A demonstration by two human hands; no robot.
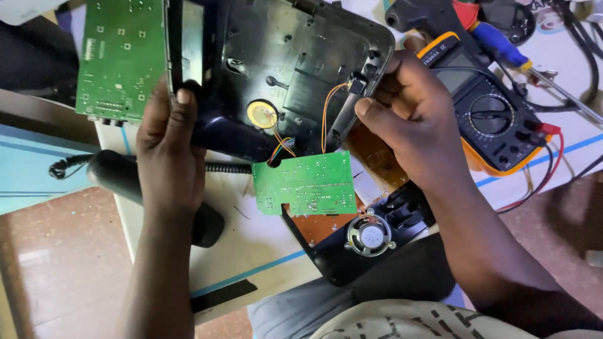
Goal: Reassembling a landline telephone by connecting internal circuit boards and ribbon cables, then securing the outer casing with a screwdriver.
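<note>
A dark blue plastic telephone shell (295,56) is held open side up above the table. My left hand (166,147) grips its left edge, thumb over the rim next to a large green circuit board (122,56). My right hand (402,113) grips the shell's right edge, fingers at a small black part (357,85) with orange wires. A yellow round disc (262,114) sits inside the shell. A smaller green circuit board (306,183) hangs from thin wires below it.
An orange-cased multimeter (490,107) with red and black leads lies at the right. A blue-handled screwdriver (512,59) is behind it. A black base part with a small round speaker (369,236) lies near the table edge. A black handset (119,179) with coiled cord lies left.
</note>
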